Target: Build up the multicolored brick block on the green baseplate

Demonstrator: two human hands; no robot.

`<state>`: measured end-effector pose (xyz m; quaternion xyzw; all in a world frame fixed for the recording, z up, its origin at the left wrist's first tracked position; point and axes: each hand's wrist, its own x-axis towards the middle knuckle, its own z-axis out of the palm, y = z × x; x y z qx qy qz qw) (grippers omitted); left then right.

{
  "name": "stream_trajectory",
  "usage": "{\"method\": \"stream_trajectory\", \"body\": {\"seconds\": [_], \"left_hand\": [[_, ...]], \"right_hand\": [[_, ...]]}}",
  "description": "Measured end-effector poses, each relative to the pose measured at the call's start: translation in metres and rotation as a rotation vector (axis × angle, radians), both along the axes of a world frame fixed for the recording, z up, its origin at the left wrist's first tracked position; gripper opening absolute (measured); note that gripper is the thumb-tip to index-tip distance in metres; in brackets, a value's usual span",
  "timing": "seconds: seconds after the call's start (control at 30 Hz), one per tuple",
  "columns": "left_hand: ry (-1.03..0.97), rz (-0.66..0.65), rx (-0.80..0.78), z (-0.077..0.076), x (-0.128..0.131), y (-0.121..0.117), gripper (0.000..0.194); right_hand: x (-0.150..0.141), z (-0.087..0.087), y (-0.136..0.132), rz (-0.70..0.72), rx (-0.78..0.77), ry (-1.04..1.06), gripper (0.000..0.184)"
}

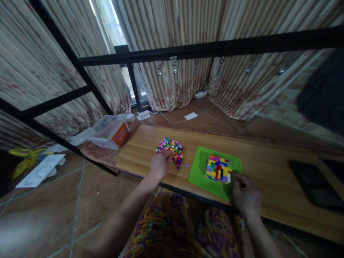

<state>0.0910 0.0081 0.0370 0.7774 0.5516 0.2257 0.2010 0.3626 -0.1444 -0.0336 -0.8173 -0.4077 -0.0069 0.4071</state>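
A green studded baseplate (197,172) lies on a wooden bench top. On its middle stands a low, multicoloured block of small building bricks (218,168), with yellow, red, white and purple pieces on top. My left hand (160,165) is at the near left edge of a loose pile of tiny coloured bricks (174,146), its fingers curled together; anything between them is too small to make out. My right hand (247,195) is curled at the baseplate's right edge, fingertips close beside the brick block. Whether it pinches a piece is hidden. One purple brick (187,165) lies between pile and baseplate.
A clear plastic box (107,130) with an orange label stands off the bench's left end. A dark flat device (314,184) lies on the bench's right part. Black metal bars (188,51) cross in front of striped curtains. Papers (191,116) lie on the tiled floor.
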Motion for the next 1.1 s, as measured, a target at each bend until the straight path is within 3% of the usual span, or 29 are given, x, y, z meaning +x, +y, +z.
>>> {"method": "stream_trajectory", "body": {"seconds": [0.1, 0.2, 0.3, 0.47, 0.63, 1.1], "left_hand": [[-0.395, -0.142, -0.061, -0.006, 0.019, -0.016, 0.017], [-0.550, -0.269, -0.095, -0.011, 0.047, -0.033, 0.015], [-0.530, -0.324, -0.081, -0.012, 0.073, -0.041, 0.017], [-0.484, -0.332, -0.090, -0.021, 0.100, -0.035, 0.021], [-0.534, -0.350, -0.162, -0.031, 0.107, -0.030, 0.023], [-0.501, -0.331, -0.254, -0.021, 0.115, -0.026, 0.034]], "right_hand": [[-0.002, 0.001, 0.001, 0.005, 0.007, 0.018, 0.041], [-0.003, 0.003, 0.002, 0.024, 0.025, 0.021, 0.042], [-0.004, 0.004, 0.002, 0.027, 0.040, 0.023, 0.040], [-0.006, 0.006, 0.003, 0.026, 0.060, 0.062, 0.038], [-0.008, 0.009, 0.004, 0.027, 0.069, 0.057, 0.039], [-0.008, 0.011, 0.003, 0.040, 0.073, 0.022, 0.040]]}}
